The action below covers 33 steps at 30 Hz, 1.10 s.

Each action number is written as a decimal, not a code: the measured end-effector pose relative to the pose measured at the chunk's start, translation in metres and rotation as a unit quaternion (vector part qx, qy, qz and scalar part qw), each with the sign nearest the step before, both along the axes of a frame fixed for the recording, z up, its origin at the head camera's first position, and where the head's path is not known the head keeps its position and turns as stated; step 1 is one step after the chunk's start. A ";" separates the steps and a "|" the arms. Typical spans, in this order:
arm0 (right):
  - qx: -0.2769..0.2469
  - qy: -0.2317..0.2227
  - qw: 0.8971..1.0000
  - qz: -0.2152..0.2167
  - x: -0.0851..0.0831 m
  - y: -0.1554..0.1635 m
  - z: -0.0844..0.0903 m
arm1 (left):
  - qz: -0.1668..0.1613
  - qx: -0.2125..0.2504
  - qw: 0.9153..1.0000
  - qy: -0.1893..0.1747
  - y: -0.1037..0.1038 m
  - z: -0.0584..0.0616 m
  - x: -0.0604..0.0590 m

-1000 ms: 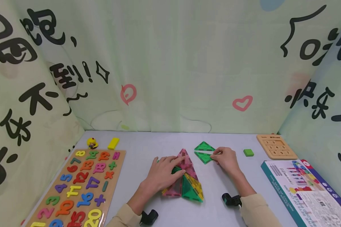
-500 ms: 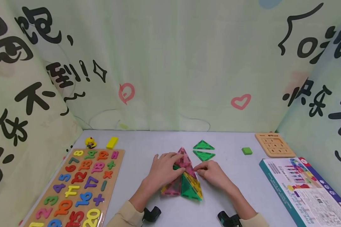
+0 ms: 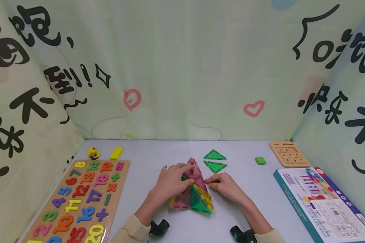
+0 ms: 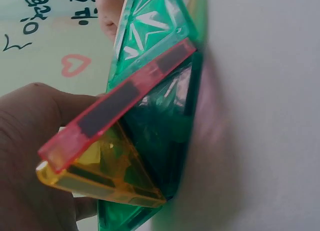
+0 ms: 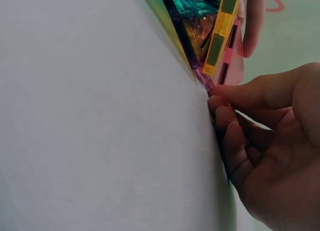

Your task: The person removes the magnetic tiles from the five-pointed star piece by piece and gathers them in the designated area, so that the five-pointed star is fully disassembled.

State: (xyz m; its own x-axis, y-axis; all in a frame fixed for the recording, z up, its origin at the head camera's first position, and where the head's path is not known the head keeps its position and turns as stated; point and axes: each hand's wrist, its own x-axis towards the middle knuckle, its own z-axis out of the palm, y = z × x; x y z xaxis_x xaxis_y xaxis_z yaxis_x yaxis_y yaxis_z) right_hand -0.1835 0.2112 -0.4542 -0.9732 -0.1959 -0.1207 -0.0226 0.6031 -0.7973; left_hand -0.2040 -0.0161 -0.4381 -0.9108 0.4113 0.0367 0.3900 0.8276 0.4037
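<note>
A build of see-through magnetic tiles in pink, green and yellow stands on the table in the head view. My left hand holds it from the left, thumb and fingers spread over its upper part. The left wrist view has the green tile, yellow tile and a pink tile edge close up, with the palm behind. On the right side of the build, my right hand pinches the corner of a low pink tile between thumb and fingers. Two green triangle tiles lie just beyond that hand.
A wooden number board lies at left, with a yellow duck figure and yellow block behind it. To the right are a green block, a wooden number tray and a printed box. A curtain hangs behind.
My right hand has left the green triangle tiles and come nearer, to the right side of the build, where it now pinches. The left hand stays on the build. The head view has shifted slightly.
</note>
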 end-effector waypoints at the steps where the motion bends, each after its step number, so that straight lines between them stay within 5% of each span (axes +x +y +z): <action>1: -0.002 -0.001 1.000 0.000 0.000 0.000 0.000 | 0.002 0.001 1.000 0.002 0.001 -0.001 0.000; 17: -0.006 -0.017 1.000 0.013 0.003 -0.007 0.003 | 0.037 0.008 0.998 0.055 0.011 -0.005 0.002; 27: 0.000 0.057 0.993 -0.099 0.007 -0.024 0.002 | 0.041 -0.005 0.997 0.070 0.013 -0.008 0.002; 33: -0.032 0.030 0.985 -0.167 0.007 -0.008 0.002 | 0.039 -0.004 0.997 0.069 0.012 -0.009 0.003</action>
